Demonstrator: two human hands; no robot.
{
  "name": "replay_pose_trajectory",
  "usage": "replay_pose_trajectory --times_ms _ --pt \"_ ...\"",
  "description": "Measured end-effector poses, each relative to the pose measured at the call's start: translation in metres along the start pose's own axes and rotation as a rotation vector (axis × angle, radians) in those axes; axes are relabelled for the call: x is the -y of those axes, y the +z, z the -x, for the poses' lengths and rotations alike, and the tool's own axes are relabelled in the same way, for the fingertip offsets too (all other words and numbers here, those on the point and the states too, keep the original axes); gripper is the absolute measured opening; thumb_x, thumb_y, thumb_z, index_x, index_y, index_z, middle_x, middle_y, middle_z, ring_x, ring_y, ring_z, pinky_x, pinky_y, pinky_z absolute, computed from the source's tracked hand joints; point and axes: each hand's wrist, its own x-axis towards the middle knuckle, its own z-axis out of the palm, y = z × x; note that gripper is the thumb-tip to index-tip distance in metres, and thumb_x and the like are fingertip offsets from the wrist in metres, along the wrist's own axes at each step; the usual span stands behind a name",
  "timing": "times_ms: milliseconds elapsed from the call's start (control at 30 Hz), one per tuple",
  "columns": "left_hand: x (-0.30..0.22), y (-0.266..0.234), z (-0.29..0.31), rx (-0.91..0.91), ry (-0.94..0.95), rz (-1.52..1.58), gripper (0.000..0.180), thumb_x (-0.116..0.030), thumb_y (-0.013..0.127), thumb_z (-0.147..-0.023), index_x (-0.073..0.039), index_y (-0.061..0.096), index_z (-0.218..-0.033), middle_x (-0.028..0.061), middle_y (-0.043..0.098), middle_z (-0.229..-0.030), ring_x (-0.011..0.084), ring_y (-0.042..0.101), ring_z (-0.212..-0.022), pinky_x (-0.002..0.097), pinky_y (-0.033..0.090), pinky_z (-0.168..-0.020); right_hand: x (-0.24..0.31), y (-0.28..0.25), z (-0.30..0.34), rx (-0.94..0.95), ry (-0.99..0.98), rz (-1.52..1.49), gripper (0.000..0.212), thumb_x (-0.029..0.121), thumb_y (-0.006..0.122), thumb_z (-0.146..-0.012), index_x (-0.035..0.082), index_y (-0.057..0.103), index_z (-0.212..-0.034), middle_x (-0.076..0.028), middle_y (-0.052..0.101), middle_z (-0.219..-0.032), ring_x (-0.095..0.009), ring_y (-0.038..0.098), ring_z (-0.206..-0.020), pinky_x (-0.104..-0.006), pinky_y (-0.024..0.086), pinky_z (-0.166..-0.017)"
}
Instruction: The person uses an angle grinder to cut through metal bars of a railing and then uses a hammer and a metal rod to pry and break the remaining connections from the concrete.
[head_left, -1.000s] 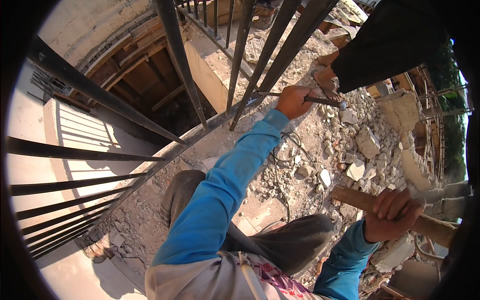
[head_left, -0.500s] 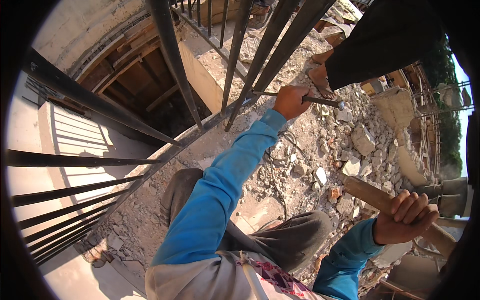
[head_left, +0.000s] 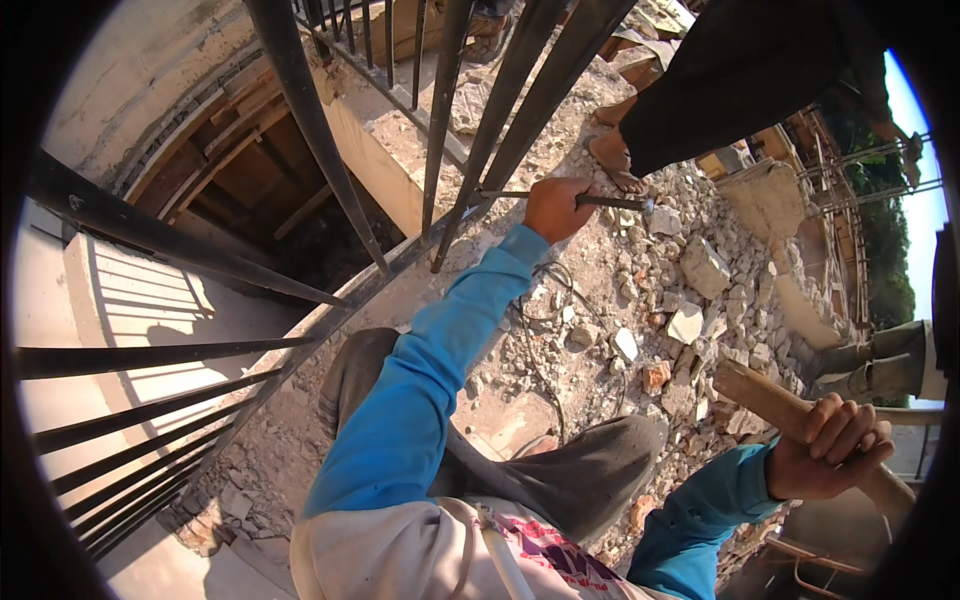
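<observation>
Over on the left stands the railing (head_left: 300,130), dark metal bars fanning out, sun striping their shadows across the pale ledge (head_left: 130,310) below. Beyond the bars there is a sunken opening with wooden framing (head_left: 240,170).

Now the left hand (head_left: 553,208), arm in a blue sleeve stretched far forward: it is closed in a fist round the chisel (head_left: 600,200), a thin dark rod. The rod lies nearly level, its long axis running left to right; its left tip sits at the foot of a railing bar, its right end pokes out past the knuckles, free.

Below, the knees in grey trousers (head_left: 560,480) are folded over a slab strewn with rubble (head_left: 690,320), broken pale chunks and dust, with a thin wire (head_left: 540,340) looping through it.

At the top right another person's bare foot (head_left: 612,160) stands on the debris, just beside the chisel's free end, with a dark trouser leg above it.

Then the right hand (head_left: 830,450), low at the right and drawn back near the body: fingers wrapped tight round a thick wooden handle (head_left: 770,400) that slants up to the left. I cannot see its head. So the chisel lies up and to the left of this hand, well apart, its free end facing that way.

Far right, scaffold poles (head_left: 900,190), trees and bright sky.
</observation>
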Motion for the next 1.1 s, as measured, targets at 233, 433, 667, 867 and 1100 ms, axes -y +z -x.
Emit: replay_pose_trajectory --times_ms 233,433,667,867,1100 --pt "0.007 -0.001 0.002 0.144 -0.143 -0.090 0.026 -0.026 0.064 -0.082 -0.007 0.058 -0.066 0.0142 0.056 -0.059 0.0360 0.056 -0.057 0.0462 0.044 -0.054 -0.096 0.018 0.087 0.145 1.308 0.471 0.021 0.020 0.063 -0.091 0.001 0.055 -0.094 0.005 0.042 -0.057 -0.002 0.036 -0.042 -0.0206 0.026 -0.037" --pt "0.005 -0.002 -0.001 0.038 -0.065 -0.082 0.030 -0.025 0.063 -0.085 -0.006 0.053 -0.064 0.0155 0.049 -0.056 0.0345 0.053 -0.054 0.0432 0.040 -0.050 0.006 0.005 0.006 -0.036 0.248 0.276 0.036 0.026 0.041 -0.101 -0.005 0.044 -0.119 0.004 0.029 -0.053 -0.003 0.024 -0.039 -0.0184 0.025 -0.034" --pt "0.012 0.020 0.002 -0.066 0.000 0.023 0.027 -0.025 0.063 -0.084 -0.006 0.055 -0.066 0.0152 0.051 -0.057 0.0332 0.055 -0.054 0.0440 0.041 -0.051 -0.116 0.048 0.092 -0.168 0.910 0.425 0.021 0.021 0.054 -0.095 0.001 0.057 -0.094 0.004 0.034 -0.051 -0.007 0.032 -0.039 -0.0244 0.027 -0.039" --pt "0.013 -0.001 0.002 0.056 -0.129 -0.101 0.025 -0.023 0.062 -0.083 -0.006 0.056 -0.066 0.0156 0.053 -0.058 0.0336 0.056 -0.055 0.0444 0.042 -0.052 -0.015 0.004 0.030 -0.216 0.641 0.398 0.021 0.017 0.053 -0.096 -0.002 0.052 -0.107 0.006 0.032 -0.052 -0.002 0.026 -0.037 -0.0206 0.024 -0.033" --pt "0.004 0.013 -0.002 -0.050 -0.028 -0.009 0.027 -0.023 0.063 -0.083 -0.006 0.054 -0.064 0.0162 0.051 -0.057 0.0357 0.054 -0.054 0.0435 0.041 -0.050 -0.001 0.028 -0.001 -0.182 -0.172 0.161 0.024 0.022 0.042 -0.100 0.007 0.039 -0.081 0.003 0.033 -0.054 -0.006 0.030 -0.042 -0.0222 0.031 -0.040"
